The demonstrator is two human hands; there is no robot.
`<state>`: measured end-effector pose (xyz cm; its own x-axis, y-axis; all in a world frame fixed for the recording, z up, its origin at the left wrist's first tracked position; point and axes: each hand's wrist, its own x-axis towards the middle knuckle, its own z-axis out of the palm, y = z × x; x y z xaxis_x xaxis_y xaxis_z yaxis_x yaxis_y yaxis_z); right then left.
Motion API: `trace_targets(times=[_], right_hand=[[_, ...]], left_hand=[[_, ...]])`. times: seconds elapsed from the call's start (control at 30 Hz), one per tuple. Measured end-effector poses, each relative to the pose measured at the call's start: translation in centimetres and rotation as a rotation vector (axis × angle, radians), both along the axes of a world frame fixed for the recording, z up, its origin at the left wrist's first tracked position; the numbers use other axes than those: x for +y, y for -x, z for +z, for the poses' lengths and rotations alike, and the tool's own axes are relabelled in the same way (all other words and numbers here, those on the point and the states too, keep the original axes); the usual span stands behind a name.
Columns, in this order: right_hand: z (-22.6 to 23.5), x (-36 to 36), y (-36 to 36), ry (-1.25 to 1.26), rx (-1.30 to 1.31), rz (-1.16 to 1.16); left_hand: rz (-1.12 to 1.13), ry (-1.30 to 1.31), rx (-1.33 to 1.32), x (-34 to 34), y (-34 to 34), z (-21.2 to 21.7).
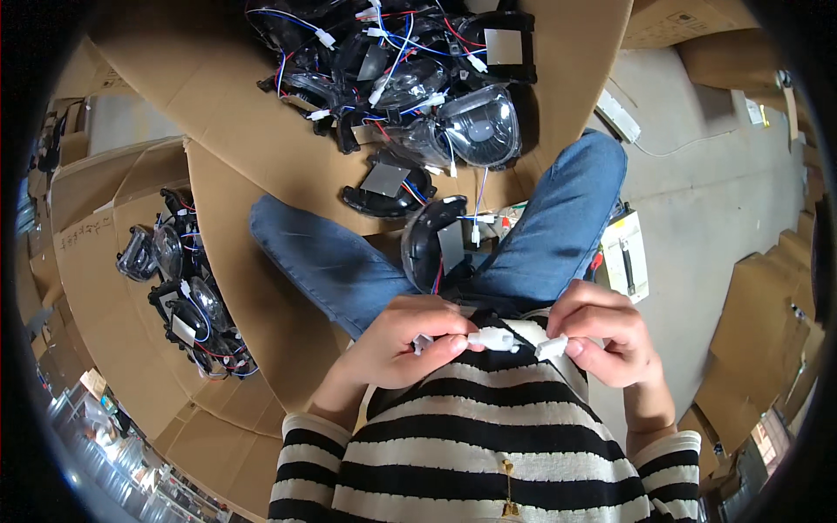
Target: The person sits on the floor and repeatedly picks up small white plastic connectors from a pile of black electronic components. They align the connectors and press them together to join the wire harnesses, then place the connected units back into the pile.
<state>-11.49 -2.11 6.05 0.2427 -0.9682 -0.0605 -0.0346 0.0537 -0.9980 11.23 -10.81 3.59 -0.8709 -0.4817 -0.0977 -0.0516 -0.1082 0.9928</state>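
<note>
My left hand (405, 344) pinches a white plastic wire connector (495, 339) between thumb and fingertips, in front of my striped top. Another small white piece (422, 343) shows within its curled fingers. A hand's width to the right, my right hand (612, 336) pinches a second white connector (551, 349). The two connectors point toward each other and are apart. Just beyond my hands, between my knees, stands a black lamp housing (422, 248) with a grey plate and red and blue wires running down toward my lap; where they end is hidden.
A large cardboard box (235, 131) ahead holds a heap of clear-fronted lamps (479, 126) with loose wires. One black lamp (388, 185) lies near its front edge. Another box (113, 288) at left holds more lamps (187, 288). A white-and-yellow device (626, 257) stands right of my knee.
</note>
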Motion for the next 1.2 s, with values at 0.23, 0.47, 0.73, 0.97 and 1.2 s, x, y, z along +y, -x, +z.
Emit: trace_targets(times=[0.23, 0.47, 0.73, 0.97, 1.2], right_hand=[[0.9, -0.7, -0.6, 0.133, 0.23, 0.091], [1.6, -0.2, -1.0, 0.188, 0.521, 0.215], [0.9, 0.1, -0.3, 0.134, 0.359, 0.178], [1.4, -0.1, -1.6, 0.159, 0.513, 0.211], [0.2, 1.6, -1.1, 0.11, 0.476, 0.181]], left_hand=[[-0.106, -0.011, -0.005, 0.0, -0.2, -0.4], [-0.261, -0.166, -0.068, 0.4, -1.0, -0.6], [-0.267, -0.228, -0.045, 0.5, -1.1, -1.3], [-0.369, -0.227, -0.014, 0.5, -0.4, -1.5], [-0.238, -0.183, -0.035, 2.8, 0.0, -1.4]])
